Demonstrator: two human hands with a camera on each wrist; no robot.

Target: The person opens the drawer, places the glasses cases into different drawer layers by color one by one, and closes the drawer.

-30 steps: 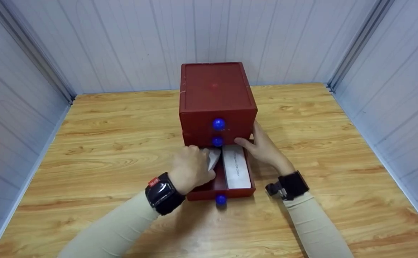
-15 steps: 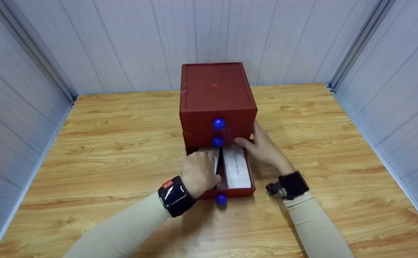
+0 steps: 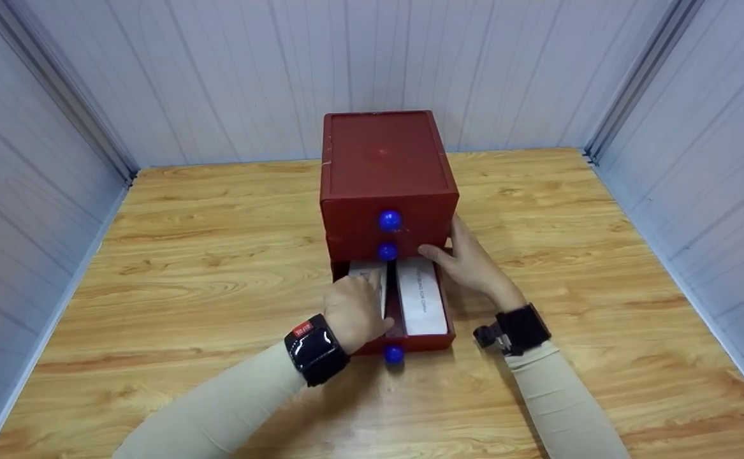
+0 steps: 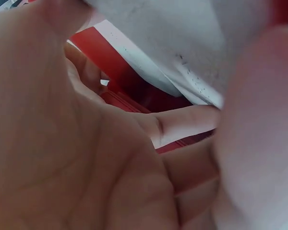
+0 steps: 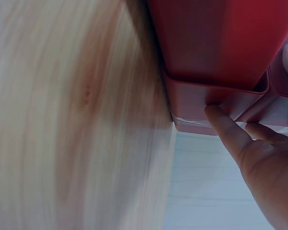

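A red drawer cabinet [image 3: 381, 156] with blue knobs stands at the middle of the table, its bottom drawer [image 3: 423, 344] pulled out. My left hand [image 3: 354, 312] reaches into that drawer's left side with curled fingers. It holds a white box [image 3: 362, 268], mostly hidden under the hand; the left wrist view shows the white box [image 4: 182, 38] close up between thumb and fingers. On the drawer's right side lies a second white box [image 3: 421, 299] with printed lettering. My right hand [image 3: 474, 264] rests against the cabinet's right side, thumb on its front, fingers extended along the side wall [image 5: 197, 98].
Two upper drawers are pushed in, with blue knobs [image 3: 389, 220] on their fronts. The wood-grain table [image 3: 218, 255] is bounded by white panel walls [image 3: 250, 76] behind and at both sides. A third blue knob [image 3: 394, 355] sticks out from the open drawer.
My left hand has moved right and lower into the drawer with its white box, which now lies flatter along the drawer's left side. My right hand has stayed put.
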